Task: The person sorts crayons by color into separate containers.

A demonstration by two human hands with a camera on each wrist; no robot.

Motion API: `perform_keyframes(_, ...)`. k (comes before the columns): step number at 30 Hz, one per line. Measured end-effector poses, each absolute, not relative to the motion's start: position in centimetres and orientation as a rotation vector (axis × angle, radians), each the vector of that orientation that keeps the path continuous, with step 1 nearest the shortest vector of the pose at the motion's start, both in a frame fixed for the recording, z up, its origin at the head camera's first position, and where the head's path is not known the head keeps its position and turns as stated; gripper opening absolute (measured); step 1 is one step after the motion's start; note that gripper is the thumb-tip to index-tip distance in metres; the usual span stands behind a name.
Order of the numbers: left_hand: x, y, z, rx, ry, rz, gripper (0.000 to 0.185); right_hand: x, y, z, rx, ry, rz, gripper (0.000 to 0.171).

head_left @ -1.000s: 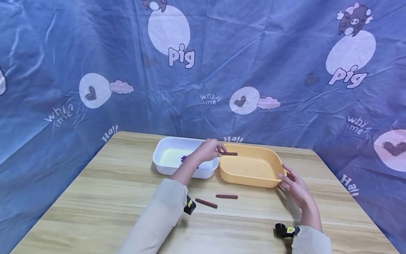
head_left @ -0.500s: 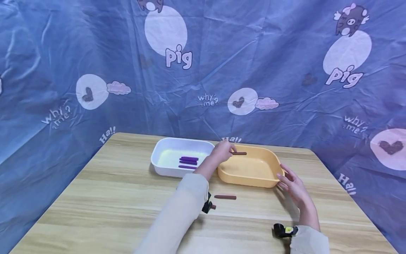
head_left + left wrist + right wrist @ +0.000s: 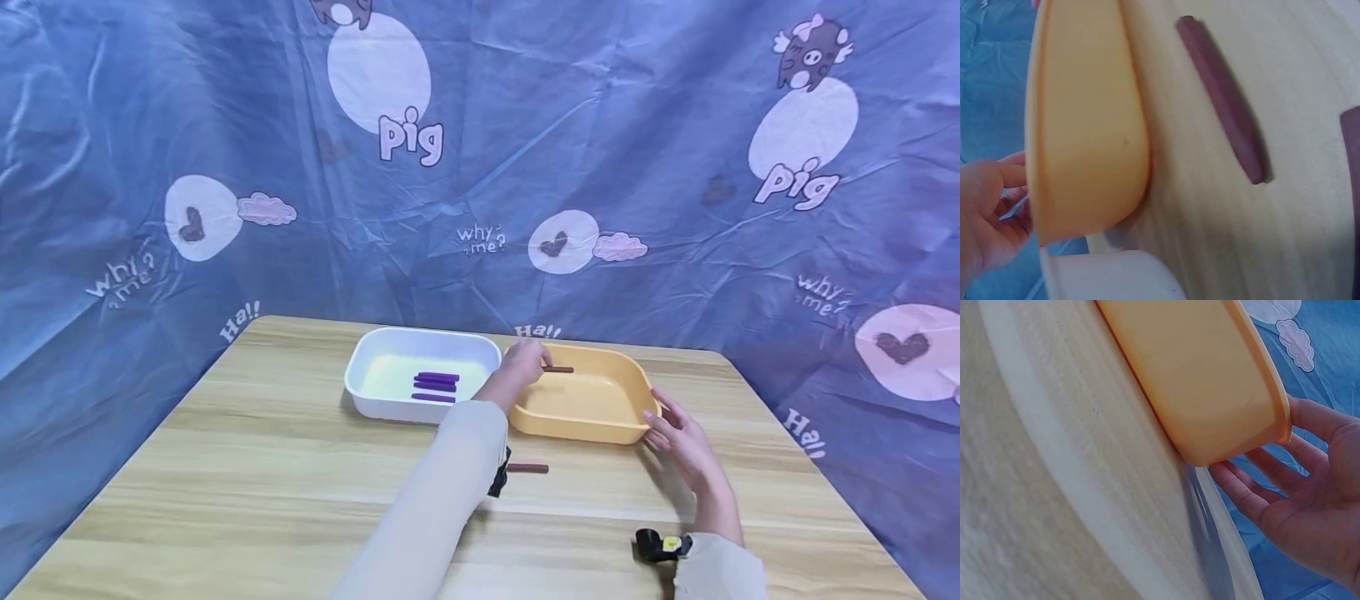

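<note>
Pinching a brown stick (image 3: 558, 369) over the orange tray (image 3: 600, 421), the left hand (image 3: 525, 360) hovers near the tray's far left rim. The right hand (image 3: 675, 433) rests with spread fingers against its right end. Another brown stick (image 3: 527, 468) lies on the counter (image 3: 262, 483); purple sticks (image 3: 436, 387) sit in the white tray (image 3: 375, 404).

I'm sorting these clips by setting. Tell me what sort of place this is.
Probably a staged recording corner indoors, not a lived-in room. A wrinkled blue cartoon cloth is hung as a backdrop around a wooden table, which holds only a white tray, an orange tray and some short sticks.
</note>
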State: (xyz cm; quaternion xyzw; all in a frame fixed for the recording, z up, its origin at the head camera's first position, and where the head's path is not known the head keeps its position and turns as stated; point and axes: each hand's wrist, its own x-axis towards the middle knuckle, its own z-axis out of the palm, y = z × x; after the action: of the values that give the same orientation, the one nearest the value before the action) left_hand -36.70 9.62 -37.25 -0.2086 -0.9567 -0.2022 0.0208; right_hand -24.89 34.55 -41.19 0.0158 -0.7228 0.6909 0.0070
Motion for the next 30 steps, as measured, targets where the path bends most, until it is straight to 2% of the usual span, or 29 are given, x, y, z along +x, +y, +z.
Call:
perform_keyframes(13, -35.9, 10.2, -39.0, -0.63, -2.916, -0.49, 0.027, -24.7, 34.9, -41.3, 0.05, -2.297, 2.122, 0.067)
perform_keyframes(21, -34.8, 10.9, -39.3, -0.556, -3.026, -0.398, 0.012, -24.4, 35.0, -41.6, 0.042, -2.314, 2.127, 0.066)
perform_keyframes(30, -34.0, 11.4, -38.8, -0.527, -3.009, -0.382, 0.015, -24.4, 35.6, -41.3, 0.043, -2.313, 2.125, 0.068)
